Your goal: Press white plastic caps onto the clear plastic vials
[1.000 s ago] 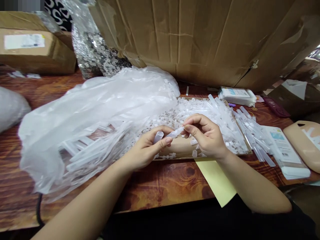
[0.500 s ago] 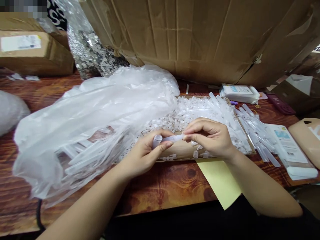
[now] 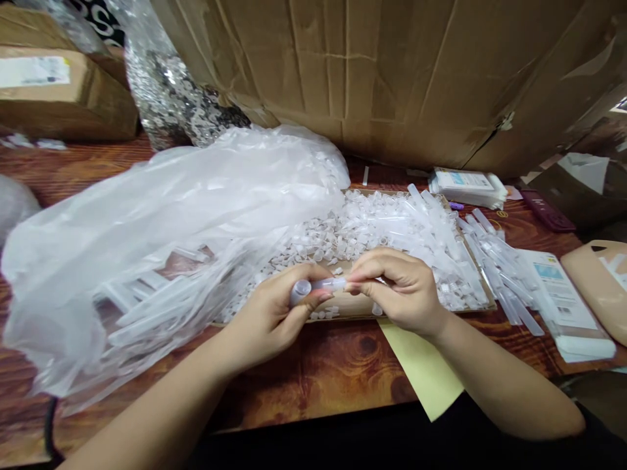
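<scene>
My left hand (image 3: 274, 313) is closed around translucent plastic tubes. One tube (image 3: 298, 292) shows its round end towards me, and a second tube (image 3: 327, 284) points right between thumb and forefinger. My right hand (image 3: 401, 290) pinches the right end of that second tube; its fingertips hide whether a small cap sits there. Both hands are above the front of a shallow cardboard tray (image 3: 353, 318) holding many small clear plastic caps (image 3: 333, 238). Longer clear tubes (image 3: 435, 225) lie over the caps on the tray's right side.
A large translucent plastic bag (image 3: 196, 186) with tubes inside covers the left. Loose tubes (image 3: 504, 267) and packaged items (image 3: 563, 303) lie right of the tray. A yellow paper (image 3: 424, 372) hangs over the table's front edge. Behind stands a large cardboard box (image 3: 372, 78).
Both hands have shifted slightly left and down in the picture, still on the same tube. My right fingertips are a little nearer my left hand. The whole view has shifted slightly.
</scene>
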`<state>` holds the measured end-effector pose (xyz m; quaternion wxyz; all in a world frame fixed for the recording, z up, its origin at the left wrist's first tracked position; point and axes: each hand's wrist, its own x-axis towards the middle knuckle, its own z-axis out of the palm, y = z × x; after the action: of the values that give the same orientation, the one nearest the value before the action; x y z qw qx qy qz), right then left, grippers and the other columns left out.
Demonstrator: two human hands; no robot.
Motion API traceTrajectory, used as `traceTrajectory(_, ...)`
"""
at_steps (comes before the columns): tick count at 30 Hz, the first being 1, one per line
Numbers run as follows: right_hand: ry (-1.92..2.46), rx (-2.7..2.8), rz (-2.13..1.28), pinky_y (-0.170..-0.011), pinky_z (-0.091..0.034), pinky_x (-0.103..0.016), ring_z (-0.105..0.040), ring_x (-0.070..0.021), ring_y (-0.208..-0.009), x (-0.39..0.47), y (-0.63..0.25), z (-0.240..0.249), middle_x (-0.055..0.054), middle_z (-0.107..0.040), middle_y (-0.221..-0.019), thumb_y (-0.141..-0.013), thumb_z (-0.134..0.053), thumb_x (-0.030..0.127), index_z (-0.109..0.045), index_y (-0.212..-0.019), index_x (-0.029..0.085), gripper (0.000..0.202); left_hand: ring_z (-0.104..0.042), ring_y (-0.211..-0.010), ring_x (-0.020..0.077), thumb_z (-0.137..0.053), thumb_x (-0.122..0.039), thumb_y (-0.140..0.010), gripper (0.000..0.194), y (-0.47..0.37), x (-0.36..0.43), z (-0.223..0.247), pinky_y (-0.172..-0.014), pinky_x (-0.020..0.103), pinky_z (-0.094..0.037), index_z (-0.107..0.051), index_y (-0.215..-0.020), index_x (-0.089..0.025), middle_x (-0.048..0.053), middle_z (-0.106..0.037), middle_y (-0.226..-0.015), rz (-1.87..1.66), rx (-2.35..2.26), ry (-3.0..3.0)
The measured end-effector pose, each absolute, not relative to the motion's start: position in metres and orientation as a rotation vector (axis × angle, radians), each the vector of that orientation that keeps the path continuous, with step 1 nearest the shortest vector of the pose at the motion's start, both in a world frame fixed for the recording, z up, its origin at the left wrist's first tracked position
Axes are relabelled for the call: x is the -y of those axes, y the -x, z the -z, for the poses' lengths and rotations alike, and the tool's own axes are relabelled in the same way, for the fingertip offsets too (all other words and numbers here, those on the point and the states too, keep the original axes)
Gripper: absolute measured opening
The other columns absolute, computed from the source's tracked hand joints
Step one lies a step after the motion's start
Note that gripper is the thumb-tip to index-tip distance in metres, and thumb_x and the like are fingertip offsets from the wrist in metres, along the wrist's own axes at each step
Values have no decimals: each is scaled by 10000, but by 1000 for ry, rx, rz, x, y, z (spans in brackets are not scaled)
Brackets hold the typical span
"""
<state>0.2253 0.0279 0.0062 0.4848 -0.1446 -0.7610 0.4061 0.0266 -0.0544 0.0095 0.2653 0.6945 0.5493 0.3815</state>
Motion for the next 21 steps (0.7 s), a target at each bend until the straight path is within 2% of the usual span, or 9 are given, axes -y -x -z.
traceTrajectory(6,393,1839,-960,-699,-593,-289,-699,-142,-746,-26,-220,1,-38,-723,-800,-867,-672,63,-742,-814,193,156,-671,-825,213,-522,-331,-969,213,-18,50,9,-809,323,-528,-653,-1087,-212,66,-733,-970,-1048,-1489,-2097)
traceTrajectory(10,519,1955,-928,-703,-584,-295,-697,-148,-757,-37,-224,-2,-21,-743,-830,-872,-697,126,-749,-823,220,118,-672,-862,224,-502,-360,-963,253,-15,41,7,-821,321,-521,-650,-1081,-193,77,-732,-988,-981,-1590,-2138)
traceTrajectory(14,507,2179,-638,-768,-555,-342,-674,-175,-814,-65,-239,-4,-43,-735,-874,-931,-641,190,-754,-895,222,123,-631,-793,207,-517,-423,-953,272,-13,35,-4,-787,317,-491,-650,-1015,-195,45,-713,-893,-1050,-1735,-1956)
traceTrajectory(18,496,2554,-438,-835,-510,-378,-620,-211,-895,-86,-253,3,-55,-723,-901,-894,-536,54,-755,-949,218,279,-557,-682,184,-531,-507,-935,308,-7,33,-4,-686,299,-444,-649,-964,-224,0,-650,-765,-1153,-1790,-1795)
traceTrajectory(21,612,2758,-327,-853,-479,-394,-561,-241,-939,-89,-255,9,-73,-709,-919,-833,-538,-10,-765,-974,211,346,-586,-749,199,-531,-529,-934,341,-6,34,-1,-727,304,-454,-659,-1001,-219,14,-682,-838,-1146,-1785,-1800)
